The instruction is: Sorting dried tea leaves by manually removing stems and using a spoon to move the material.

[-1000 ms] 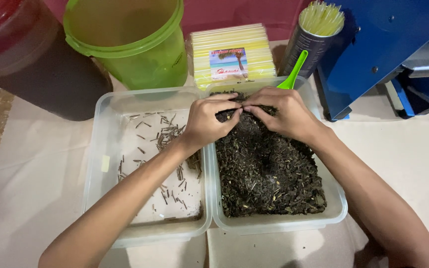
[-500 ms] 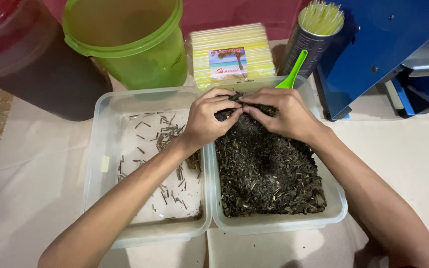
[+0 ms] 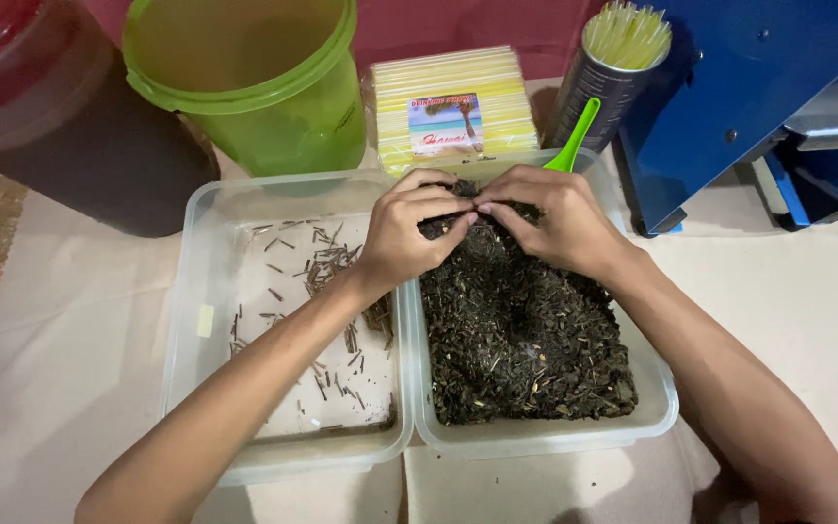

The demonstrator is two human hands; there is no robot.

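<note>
Nearest the camera, two bare forearms reach away over a cream cloth-covered surface (image 3: 70, 369) toward two clear rectangular plastic tubs set side by side and touching. The left tub (image 3: 208, 291) holds only a thin scatter of short dark stems (image 3: 327, 267) on its pale floor. The right tub (image 3: 654, 383) is filled with dark, shredded dried leaves (image 3: 521, 335).

Both hands meet over the far end of the right tub. Compared with a second ago they have barely shifted: the heap and the stems lie the same, and only the fingers have reworked their grip. The left hand (image 3: 402, 238) is curled, its fingertips pressed together on a small clump of leaves. The right hand (image 3: 560, 215) is curled too, thumb and forefinger pinching at the same clump, right against the left fingertips. So the picking through the leaves goes on in the same spot, and nothing new has landed among the stems.

Beyond the hands, a green plastic scoop (image 3: 574, 136) leans on the tub's far rim. Farther back stand a lime-green translucent bucket (image 3: 254, 87), a pack of yellow drinking straws (image 3: 450, 102), a dark can of straws (image 3: 605, 78), a dark red-lidded jar (image 3: 46, 107), and a blue metal machine (image 3: 758, 87).
</note>
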